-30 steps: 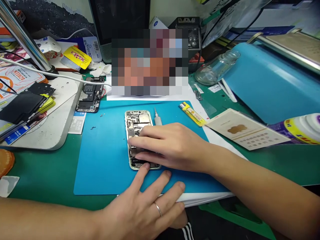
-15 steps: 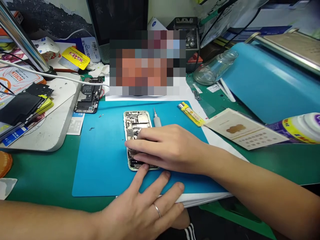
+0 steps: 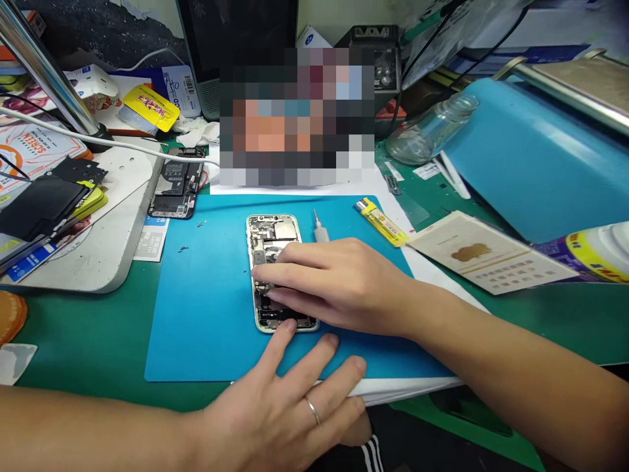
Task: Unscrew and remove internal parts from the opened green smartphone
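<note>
An opened phone (image 3: pixel 272 246) with its insides showing lies lengthwise on a blue work mat (image 3: pixel 206 308). My right hand (image 3: pixel 344 282) lies flat across the phone's lower half, fingers stretched out and pressing on it. My left hand (image 3: pixel 289 406), with a ring on one finger, rests open at the mat's near edge, its forefinger touching the phone's bottom end. A small screwdriver (image 3: pixel 320 231) lies just right of the phone, partly under my right hand.
A second opened phone (image 3: pixel 177 187) lies at the mat's back left corner. Tiny screws (image 3: pixel 183 250) lie on the mat's left side. A yellow tube (image 3: pixel 381 223), a printed card (image 3: pixel 484 252), a glass bottle (image 3: pixel 427 134) and a rolled blue mat (image 3: pixel 535 164) sit to the right.
My right hand's fingertips slid slightly right along the phone; both hands otherwise stay where they were. The view shifted a little.
</note>
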A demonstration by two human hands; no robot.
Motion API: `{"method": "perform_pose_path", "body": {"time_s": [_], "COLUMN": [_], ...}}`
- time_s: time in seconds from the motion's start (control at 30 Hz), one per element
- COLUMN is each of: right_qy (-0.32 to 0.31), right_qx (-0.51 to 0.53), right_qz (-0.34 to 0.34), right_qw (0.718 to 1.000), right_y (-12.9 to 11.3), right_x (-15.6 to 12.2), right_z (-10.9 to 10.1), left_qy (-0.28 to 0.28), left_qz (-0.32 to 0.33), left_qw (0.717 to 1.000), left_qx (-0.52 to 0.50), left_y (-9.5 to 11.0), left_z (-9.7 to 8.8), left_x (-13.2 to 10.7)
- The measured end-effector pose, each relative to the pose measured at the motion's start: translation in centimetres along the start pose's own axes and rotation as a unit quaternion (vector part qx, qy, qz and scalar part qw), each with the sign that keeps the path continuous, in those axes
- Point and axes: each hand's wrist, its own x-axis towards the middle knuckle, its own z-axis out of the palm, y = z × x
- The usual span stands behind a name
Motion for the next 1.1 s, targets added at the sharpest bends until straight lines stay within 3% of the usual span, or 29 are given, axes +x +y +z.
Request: {"method": "perform_pose_path", "body": {"time_s": [0.13, 0.23, 0.37, 0.47, 0.63, 0.83, 1.1], "right_qy": [-0.014, -0.028, -0.026, -0.021, -0.022, -0.033, -0.021], "right_qx": [0.009, 0.032, 0.042, 0.035, 0.027, 0.033, 0.029], "right_qz": [0.014, 0.027, 0.028, 0.025, 0.034, 0.047, 0.051], "right_qw": [1.0, 0.999, 0.998, 0.999, 0.999, 0.998, 0.998], "right_y": [0.1, 0.2, 0.2, 0.3, 0.5, 0.6, 0.8], "right_x": [-0.1, -0.2, -0.2, -0.2, -0.2, -0.1, -0.1], "right_z": [0.0, 0.0, 0.0, 0.0, 0.0, -0.1, -0.3], "left_qy": [0.089, 0.159, 0.182, 0.186, 0.172, 0.132, 0.147], "left_qz": [-0.015, -0.002, -0.01, 0.028, -0.041, -0.06, -0.023], "left_qw": [0.995, 0.985, 0.978, 0.982, 0.984, 0.989, 0.989], "left_qx": [-0.031, -0.066, -0.102, -0.007, 0.035, 0.003, -0.02], "left_y": [0.0, -0.4, -3.2, -6.8, -10.9, -11.3, -11.4], "left_z": [-0.4, -1.7, -4.6, -5.7, -5.0, -3.7, -3.2], "left_x": [0.5, 1.1, 1.1, 0.2, -1.2, -1.5, -1.7]}}
